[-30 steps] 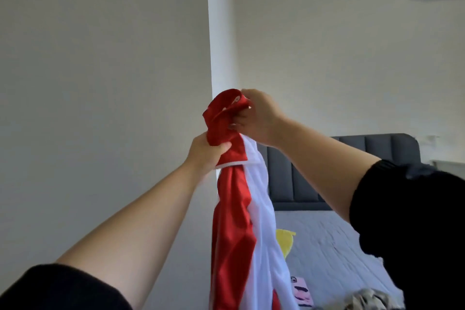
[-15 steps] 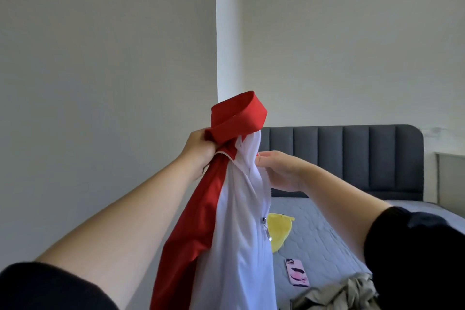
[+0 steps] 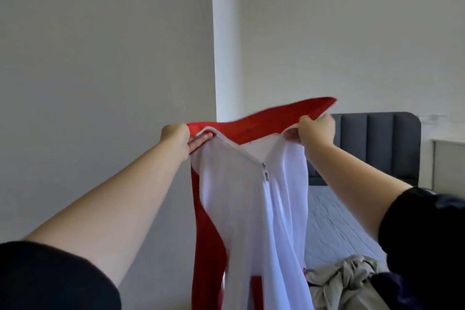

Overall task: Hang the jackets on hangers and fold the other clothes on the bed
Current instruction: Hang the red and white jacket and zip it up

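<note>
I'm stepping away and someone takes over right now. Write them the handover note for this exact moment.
Left hand: grips the left end of the collar of the red and white zip jacket.
Right hand: grips the right end of the collar.
The jacket is held up in the air, its collar stretched between the hands, body hanging down, zip pull part way down.
The bed is to the right, with a crumpled beige garment lying on it.
Done: the jacket is off the bed and spread at the collar.
Left: get it onto a hanger (none in view) and fold the beige garment.
</note>
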The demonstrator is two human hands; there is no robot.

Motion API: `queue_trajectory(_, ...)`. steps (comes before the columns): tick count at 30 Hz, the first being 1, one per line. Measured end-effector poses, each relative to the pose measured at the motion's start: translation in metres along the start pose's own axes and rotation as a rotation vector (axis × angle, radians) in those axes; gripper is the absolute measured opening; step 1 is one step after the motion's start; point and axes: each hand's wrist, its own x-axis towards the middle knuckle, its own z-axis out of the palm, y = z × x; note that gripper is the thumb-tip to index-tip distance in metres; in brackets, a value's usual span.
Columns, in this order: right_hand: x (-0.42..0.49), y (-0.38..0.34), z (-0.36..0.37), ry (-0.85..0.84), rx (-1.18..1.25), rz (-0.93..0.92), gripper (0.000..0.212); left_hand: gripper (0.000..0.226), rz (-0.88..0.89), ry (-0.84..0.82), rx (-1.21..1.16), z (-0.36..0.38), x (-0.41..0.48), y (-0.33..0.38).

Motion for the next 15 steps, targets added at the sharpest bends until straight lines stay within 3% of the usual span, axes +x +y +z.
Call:
queue_trajectory(2, 0.006, -0.004, -0.003, 0.090, -0.119, -0.213, 0.016, 0.030, 0.061, -0.054, -0.059, 0.010, -0.002, 0.002)
queue_trajectory(3, 0.008, -0.003, -0.006, 0.042, -0.293, -0.294, 0.017, 0.030, 0.075, -0.120, -0.002, 0.012, -0.004, -0.003)
queue_trajectory(6, 0.003, 0.017, -0.014, -0.323, -0.966, -0.217, 0.026, 0.034, 0.050, -0.343, 0.480, 0.005, -0.012, -0.035)
queue_trajectory(7, -0.001, 0.025, -0.018, -0.353, -1.003, -0.151, 0.030, 0.036, 0.016, -0.382, 0.580, 0.000, -0.013, -0.049)
queue_trajectory(11, -0.011, 0.067, -0.032, -0.182, -0.668, 0.018, 0.035, 0.054, -0.075, -0.467, 0.600, -0.016, -0.010, -0.108)
queue_trajectory(15, -0.021, 0.117, -0.049, -0.180, -0.731, -0.113, 0.017, 0.063, -0.032, -0.511, 0.720, -0.029, -0.009, -0.172)
